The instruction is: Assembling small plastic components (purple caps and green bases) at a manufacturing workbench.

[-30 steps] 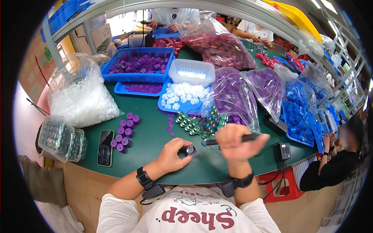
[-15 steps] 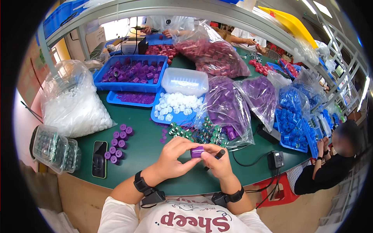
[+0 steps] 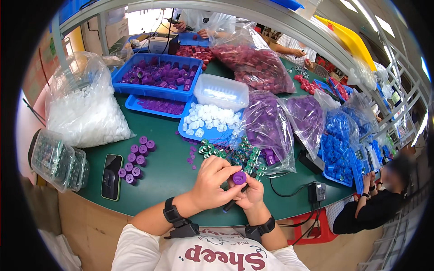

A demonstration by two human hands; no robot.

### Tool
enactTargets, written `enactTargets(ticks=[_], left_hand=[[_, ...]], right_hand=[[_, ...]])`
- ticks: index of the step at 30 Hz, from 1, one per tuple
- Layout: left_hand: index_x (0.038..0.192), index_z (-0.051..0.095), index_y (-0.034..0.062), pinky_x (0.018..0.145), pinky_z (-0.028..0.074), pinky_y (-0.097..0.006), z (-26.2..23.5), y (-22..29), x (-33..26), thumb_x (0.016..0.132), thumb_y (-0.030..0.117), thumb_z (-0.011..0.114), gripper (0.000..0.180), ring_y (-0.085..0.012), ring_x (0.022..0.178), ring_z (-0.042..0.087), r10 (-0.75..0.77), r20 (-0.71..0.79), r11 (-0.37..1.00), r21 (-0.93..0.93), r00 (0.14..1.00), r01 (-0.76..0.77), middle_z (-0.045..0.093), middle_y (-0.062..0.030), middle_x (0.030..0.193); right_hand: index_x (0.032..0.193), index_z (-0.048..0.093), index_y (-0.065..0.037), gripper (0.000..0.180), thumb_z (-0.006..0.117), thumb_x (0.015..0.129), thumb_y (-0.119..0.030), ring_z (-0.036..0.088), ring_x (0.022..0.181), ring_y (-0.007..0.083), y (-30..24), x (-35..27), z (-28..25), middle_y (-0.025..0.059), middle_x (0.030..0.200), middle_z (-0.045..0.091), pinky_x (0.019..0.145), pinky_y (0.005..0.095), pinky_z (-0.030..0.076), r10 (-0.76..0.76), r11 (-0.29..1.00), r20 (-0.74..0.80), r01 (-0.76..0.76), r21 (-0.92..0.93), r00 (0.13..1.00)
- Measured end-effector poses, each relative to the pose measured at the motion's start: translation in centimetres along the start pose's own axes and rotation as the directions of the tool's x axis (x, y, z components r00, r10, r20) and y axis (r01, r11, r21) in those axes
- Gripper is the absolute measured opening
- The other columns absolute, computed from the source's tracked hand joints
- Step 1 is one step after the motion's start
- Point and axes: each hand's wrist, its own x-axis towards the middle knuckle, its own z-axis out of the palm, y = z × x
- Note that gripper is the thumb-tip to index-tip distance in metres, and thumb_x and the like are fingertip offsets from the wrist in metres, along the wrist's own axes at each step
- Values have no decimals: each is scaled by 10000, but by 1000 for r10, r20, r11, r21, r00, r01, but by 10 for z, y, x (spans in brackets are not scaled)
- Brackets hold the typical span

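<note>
A small purple round plastic piece (image 3: 239, 177) is pinched between my two hands above the table, its flat round end facing up. My left hand (image 3: 211, 183) grips it with thumb and fingers from the left. My right hand (image 3: 251, 193) is closed around it from the right, and also holds a dark pen-shaped tool (image 3: 229, 206) that pokes out below. Just beyond my fingers lie green, shiny small parts with thin wires (image 3: 251, 156). To the left stand several purple round pieces (image 3: 137, 159) in a cluster.
A phone (image 3: 111, 177) and clear plastic containers (image 3: 58, 160) are at left, near a bag of white pieces (image 3: 86, 110). Blue trays (image 3: 156, 92) and a bag of purple parts (image 3: 266, 128) stand beyond. At right are a black power box (image 3: 317, 192) with cables and a co-worker (image 3: 384, 196).
The purple piece has been turned so its round end shows instead of its side. The dark tool in my right hand now points down and left. The view has shifted slightly.
</note>
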Motion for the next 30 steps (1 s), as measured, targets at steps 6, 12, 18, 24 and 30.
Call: enactTargets(ticks=[6,12,18,24,30], left_hand=[[867,652,39,616,380,-336,0,-1,-1,598,142,784,316,-217,676,494,-5,-36,999,49,999,6,526,-59,737],[815,638,58,650,390,-337,-4,-2,-4,632,176,769,254,-221,708,510,-119,15,993,8,993,119,539,-72,779],[1002,564,-11,705,447,-279,-8,-22,-12,800,147,582,257,-157,730,551,-567,498,174,-706,656,686,592,-66,808],[964,545,-9,637,382,-324,-11,-44,-21,833,291,371,371,-199,623,449,-429,645,-258,-758,632,599,494,-93,693],[878,531,-2,534,358,-295,-1,-46,-29,860,264,364,315,-151,527,404,-341,693,-427,-716,635,552,445,-65,602]], right_hand=[[1140,474,47,429,444,929,-325,380,463,78,3,1,-3,79,765,530,434,216,319,39,999,-20,-38,30,999],[1147,489,40,370,513,907,-241,372,460,68,5,-2,-5,32,720,512,425,205,299,-2,1000,-61,1,-19,998],[1171,534,54,343,575,866,-99,366,476,42,-12,-11,11,22,715,522,425,190,270,-118,950,-60,95,-298,991],[619,408,-73,416,445,912,-366,327,459,104,-55,-21,62,31,590,399,428,254,262,-689,581,171,678,-450,704],[489,323,-86,705,395,829,-699,316,413,158,-25,4,104,31,483,356,411,309,215,-614,460,469,771,-440,634]])
